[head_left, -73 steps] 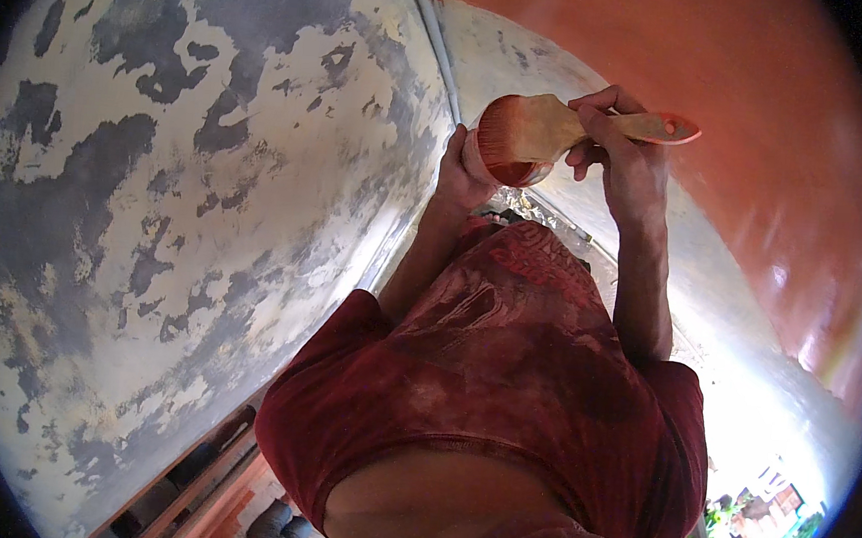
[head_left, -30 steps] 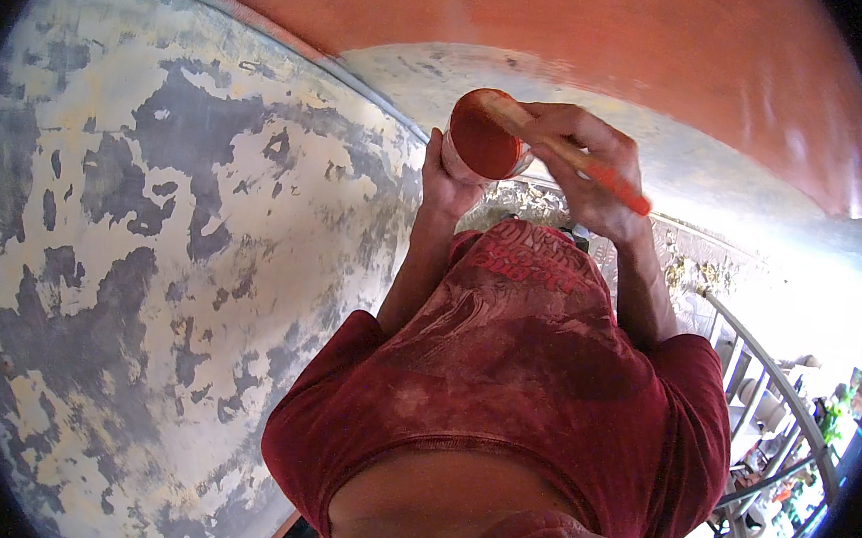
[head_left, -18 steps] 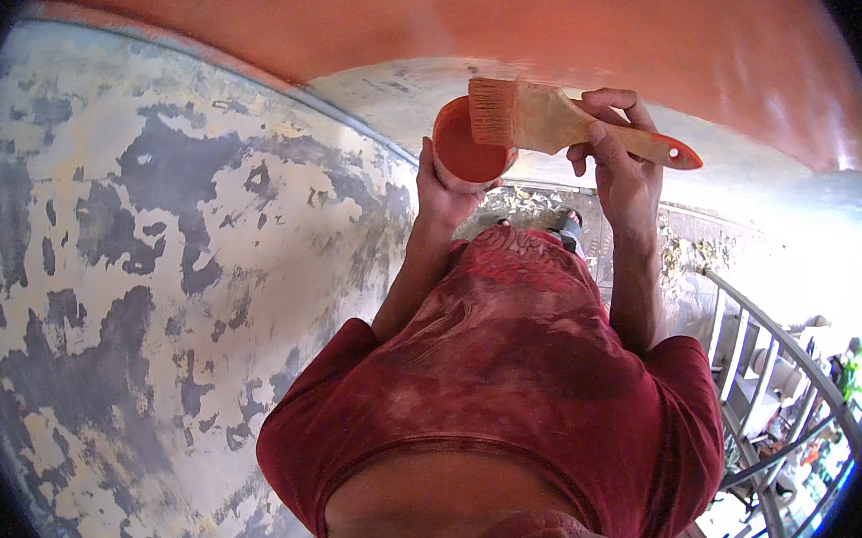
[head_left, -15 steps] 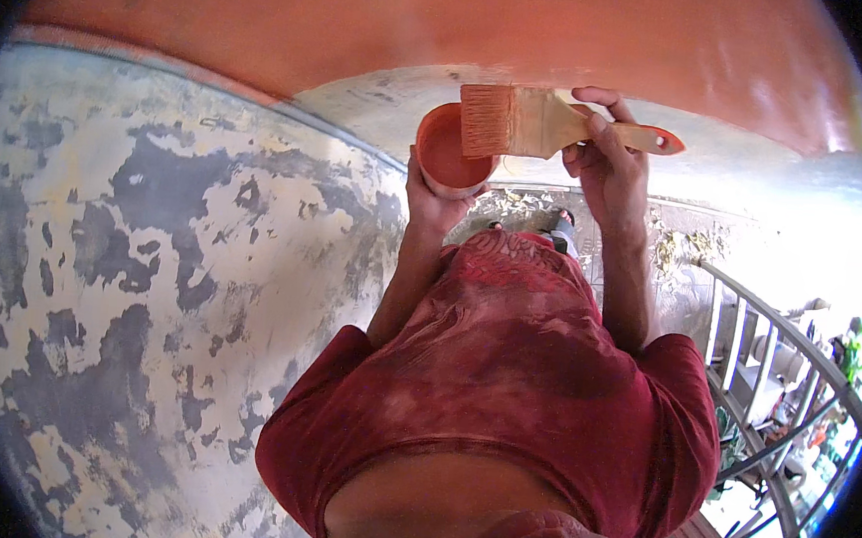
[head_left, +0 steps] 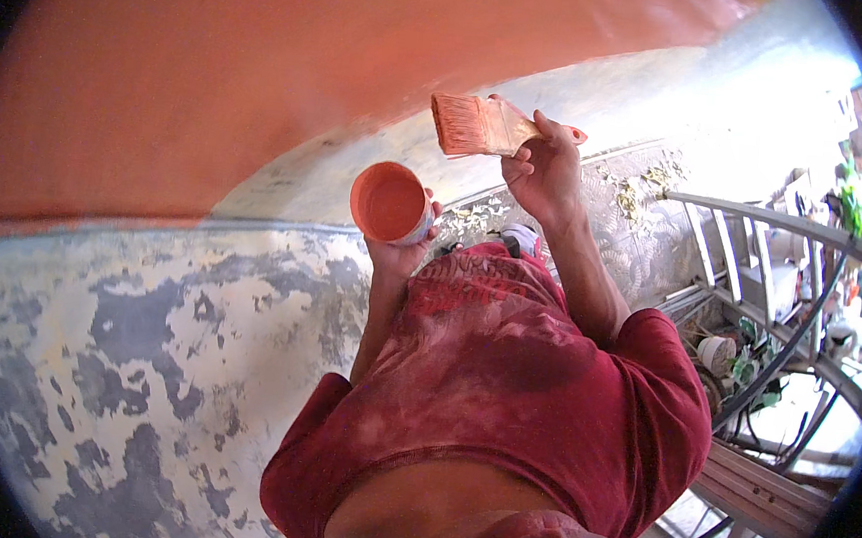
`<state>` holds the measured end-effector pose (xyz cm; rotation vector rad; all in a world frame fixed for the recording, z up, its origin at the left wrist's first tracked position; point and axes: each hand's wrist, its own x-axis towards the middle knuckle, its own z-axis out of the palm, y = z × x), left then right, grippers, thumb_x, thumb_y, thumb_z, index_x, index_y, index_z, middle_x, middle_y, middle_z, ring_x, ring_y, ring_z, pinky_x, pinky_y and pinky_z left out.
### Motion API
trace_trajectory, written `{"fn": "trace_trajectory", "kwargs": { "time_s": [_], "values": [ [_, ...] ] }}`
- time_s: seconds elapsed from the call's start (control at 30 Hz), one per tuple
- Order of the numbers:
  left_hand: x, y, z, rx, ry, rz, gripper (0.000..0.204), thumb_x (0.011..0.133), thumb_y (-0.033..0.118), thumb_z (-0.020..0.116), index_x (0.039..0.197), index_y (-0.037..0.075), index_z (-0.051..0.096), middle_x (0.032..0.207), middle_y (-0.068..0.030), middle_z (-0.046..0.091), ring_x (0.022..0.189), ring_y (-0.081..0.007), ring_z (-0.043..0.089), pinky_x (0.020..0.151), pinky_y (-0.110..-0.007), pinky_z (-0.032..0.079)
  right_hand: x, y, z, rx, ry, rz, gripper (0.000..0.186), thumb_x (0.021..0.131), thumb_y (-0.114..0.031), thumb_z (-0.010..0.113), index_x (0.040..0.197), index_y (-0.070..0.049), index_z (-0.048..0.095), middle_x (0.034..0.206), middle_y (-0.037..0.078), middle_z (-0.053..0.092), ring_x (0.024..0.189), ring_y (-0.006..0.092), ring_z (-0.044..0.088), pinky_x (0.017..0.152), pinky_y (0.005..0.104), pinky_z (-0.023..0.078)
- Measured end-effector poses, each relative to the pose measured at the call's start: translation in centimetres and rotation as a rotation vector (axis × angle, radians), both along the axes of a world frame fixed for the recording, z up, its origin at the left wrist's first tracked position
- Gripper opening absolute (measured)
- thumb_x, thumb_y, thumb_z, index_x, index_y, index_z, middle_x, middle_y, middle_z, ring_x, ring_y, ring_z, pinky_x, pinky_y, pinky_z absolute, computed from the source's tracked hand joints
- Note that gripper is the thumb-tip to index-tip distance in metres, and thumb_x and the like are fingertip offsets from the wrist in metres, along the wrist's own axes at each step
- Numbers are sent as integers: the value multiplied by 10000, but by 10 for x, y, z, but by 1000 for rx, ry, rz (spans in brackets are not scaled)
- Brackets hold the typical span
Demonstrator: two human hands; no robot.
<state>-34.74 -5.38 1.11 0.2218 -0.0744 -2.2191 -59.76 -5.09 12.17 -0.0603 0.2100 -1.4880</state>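
Observation:
A wide paintbrush (head_left: 483,126), its bristles coated in orange paint, is gripped by the handle in my right hand (head_left: 546,172). The bristles point left, close to the wall. Lower and to the left, my left hand (head_left: 402,252) is wrapped round a round cup of orange paint (head_left: 392,204), whose open mouth faces up toward me. Brush and cup are apart. In front of both, the wall is orange (head_left: 265,68) higher up and pale (head_left: 297,182) below a curved paint edge.
At the left stands a wall (head_left: 145,349) with peeling white and grey patches, meeting the orange one at a corner. A metal ladder (head_left: 774,218) leans at the right, with a wooden beam (head_left: 765,497) beneath it. Dry flakes (head_left: 647,184) lie on the floor. A white pot (head_left: 715,355) sits among plants.
The brush has come away from the cup's rim, and the cup has moved down and left. My view has turned, so the walls and ladder appear tilted differently.

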Motion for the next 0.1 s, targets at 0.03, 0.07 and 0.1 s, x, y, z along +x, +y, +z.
{"fn": "trace_trajectory", "kwargs": {
  "time_s": [0.03, 0.07, 0.1],
  "values": [
    [-8, 0, -2, -40, 3, -6, 650, 898, 566, 508, 1382, 137, 442, 1271, -213, 539, 1098, -417, 559, 745, -455, 563, -12, 0, 1, -22, 0, -26, 552, 973, -267, 498, 1376, 93, 388, 1044, 121, 632, 609, 59, 484, 481, 159, 412],
    [-15, -3, -5, -61, 19, -41, 652, 896, 569, 514, 1381, 140, 443, 1276, -210, 536, 1127, -415, 547, 743, -457, 564, -26, 2, 2, -39, -6, -49, 556, 972, -271, 500, 1376, 94, 388, 1048, 122, 631, 613, 58, 486, 486, 156, 415],
    [-22, -5, -9, -78, 37, -75, 653, 894, 571, 520, 1381, 142, 444, 1280, -207, 534, 1156, -413, 534, 740, -459, 566, -35, 5, 1, -42, 2, -75, 556, 972, -271, 500, 1376, 94, 388, 1048, 122, 631, 613, 58, 486, 486, 156, 415]
  ]
}}
